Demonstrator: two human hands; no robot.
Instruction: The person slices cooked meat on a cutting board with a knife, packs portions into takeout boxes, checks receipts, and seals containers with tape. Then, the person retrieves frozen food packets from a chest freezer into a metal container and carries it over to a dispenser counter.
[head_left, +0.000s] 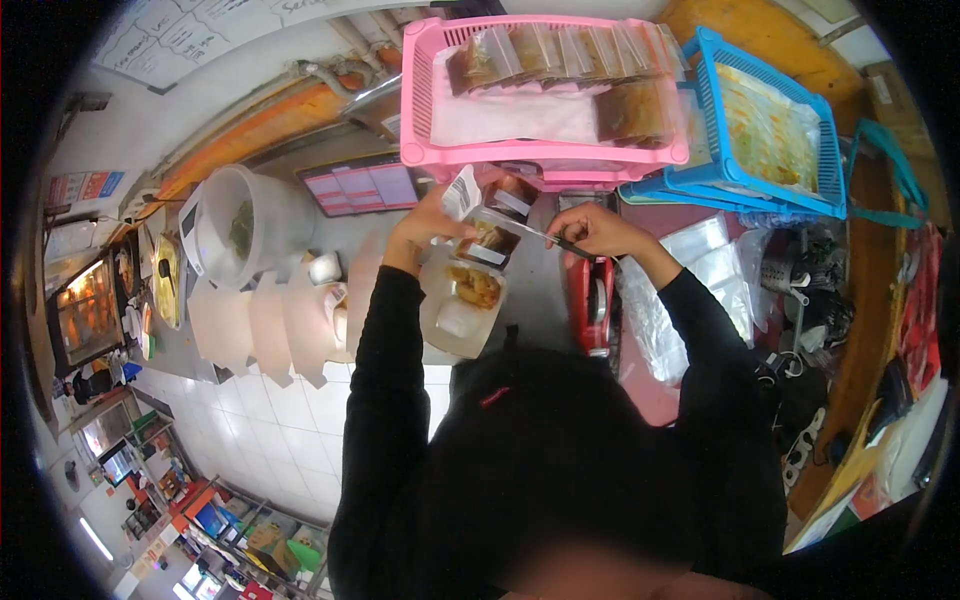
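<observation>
My left hand (428, 228) is closed on a white printed packet (462, 195) below the pink basket. To its right, my right hand (596, 232) pinches the dark handle of a metal blade or scissors (568, 243), whose tip points left toward the packets. Between the hands hang or lie small sauce packets (493, 243) with dark red-brown contents. Just below them sits an open paper box (468, 345), holding white rice (462, 318) and a browned piece of food (477, 287).
A pink basket (545, 152) of sauce packets and a blue basket (710, 115) stand at the back. A red tape dispenser (590, 305) and clear bags (690, 290) lie right. Several open boxes (265, 320) and a white tub (262, 225) are left.
</observation>
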